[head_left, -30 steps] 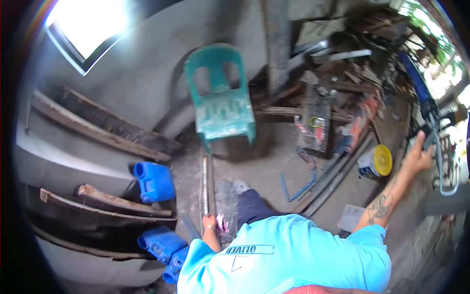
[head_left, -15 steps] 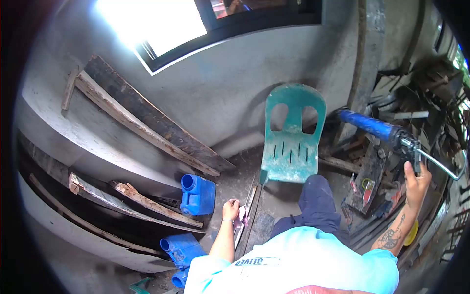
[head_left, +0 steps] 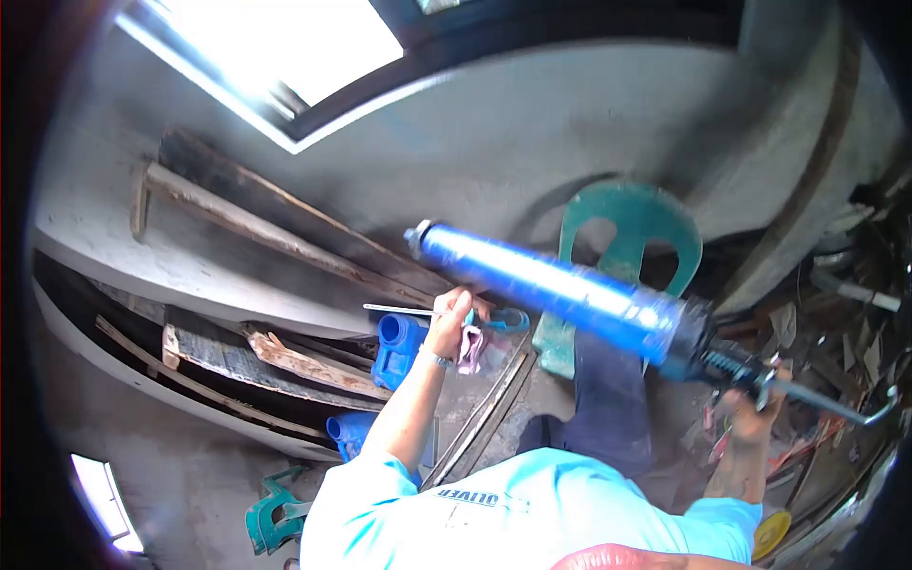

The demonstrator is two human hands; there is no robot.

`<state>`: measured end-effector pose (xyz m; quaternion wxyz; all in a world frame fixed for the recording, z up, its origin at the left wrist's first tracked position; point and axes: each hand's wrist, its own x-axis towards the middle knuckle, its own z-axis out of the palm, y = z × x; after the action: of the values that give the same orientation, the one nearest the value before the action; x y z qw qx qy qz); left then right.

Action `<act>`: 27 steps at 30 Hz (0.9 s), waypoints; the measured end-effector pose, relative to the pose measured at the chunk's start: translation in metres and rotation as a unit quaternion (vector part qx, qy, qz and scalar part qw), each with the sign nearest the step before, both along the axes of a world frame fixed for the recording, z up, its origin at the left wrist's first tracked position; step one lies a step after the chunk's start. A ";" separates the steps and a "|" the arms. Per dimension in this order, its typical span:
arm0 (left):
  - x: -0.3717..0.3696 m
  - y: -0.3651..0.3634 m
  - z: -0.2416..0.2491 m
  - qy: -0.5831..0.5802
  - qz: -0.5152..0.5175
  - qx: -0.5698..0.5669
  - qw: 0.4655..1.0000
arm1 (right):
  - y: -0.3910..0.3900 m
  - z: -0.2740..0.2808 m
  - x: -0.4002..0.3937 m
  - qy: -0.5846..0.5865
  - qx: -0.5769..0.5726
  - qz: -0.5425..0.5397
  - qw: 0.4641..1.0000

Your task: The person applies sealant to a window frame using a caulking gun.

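Gun (head_left: 551, 290) has swung in from the far R & now lies across the middle of view, tilted, its front end to the L; L hand (head_left: 448, 323) has come up w/ it, now near the barrel. R hand (head_left: 755, 408), blurred, looks wrapped round the grip, prob. so the weight hangs from the handle end & the barrel stays free; trigger finger can't tell. L hand is closed, fingers bunched on cloth (head_left: 470, 350) & a thin rod (head_left: 404, 310), prob. pinched together to keep both in one fist; rod sticks out sideways, cloth hangs down. Gun passes in front of the chair (head_left: 627, 204); blue jug (head_left: 394, 351) stands by the L wrist; planks (head_left: 275, 233) slope along the wall, prob. leant there for storage.
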<state>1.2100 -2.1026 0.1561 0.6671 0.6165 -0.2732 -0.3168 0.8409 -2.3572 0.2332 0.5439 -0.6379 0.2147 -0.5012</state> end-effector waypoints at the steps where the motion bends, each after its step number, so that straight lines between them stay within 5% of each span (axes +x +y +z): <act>1: 0.007 -0.005 0.002 0.129 -0.004 0.001 0.992 | -0.026 0.011 0.003 0.069 -0.058 0.058 0.994; 2: 0.026 -0.008 -0.056 0.313 0.192 0.000 0.930 | -0.058 0.029 0.010 0.137 -0.120 0.113 0.977; 3: -0.009 -0.028 0.022 0.310 0.195 -0.007 0.930 | -0.084 0.062 0.033 0.108 -0.164 0.149 0.969; 4: -0.024 -0.068 0.117 0.418 0.053 -0.107 0.901 | -0.111 0.103 0.055 0.090 -0.120 0.231 0.961; 6: -0.014 -0.079 0.121 0.480 -0.041 -0.251 0.839 | -0.154 0.139 0.073 0.069 -0.128 0.296 0.944; 8: -0.022 -0.107 0.160 0.452 0.055 -0.255 0.853 | -0.175 0.172 0.093 0.034 -0.073 0.304 0.949; 11: -0.010 -0.105 0.165 0.411 0.002 -0.382 0.828 | -0.195 0.206 0.113 0.009 0.042 0.415 0.909; 14: 0.004 -0.067 0.225 0.336 0.043 -0.303 0.891 | -0.206 0.220 0.128 0.100 0.087 0.481 0.867; 16: -0.003 -0.050 0.262 0.240 0.276 -0.203 0.908 | -0.200 0.193 0.133 0.195 0.239 0.480 0.821; 18: -0.003 -0.009 0.271 0.248 0.242 -0.163 0.924 | -0.173 0.197 0.159 0.235 0.155 0.495 0.822; 20: -0.007 0.011 0.275 0.170 0.327 -0.088 0.925 | -0.153 0.185 0.175 0.289 0.024 0.507 0.812; 23: -0.009 0.037 0.277 0.203 0.381 -0.142 0.891 | -0.117 0.185 0.197 0.362 0.108 0.503 0.777; 27: -0.016 0.049 0.297 0.196 0.454 -0.184 0.849 | -0.084 0.142 0.210 0.375 0.084 0.503 0.774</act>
<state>1.1940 -2.0540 0.4533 0.8775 0.4627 0.1208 -0.0367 1.0512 -2.4416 0.3748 0.6464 -0.7440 0.0910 0.1426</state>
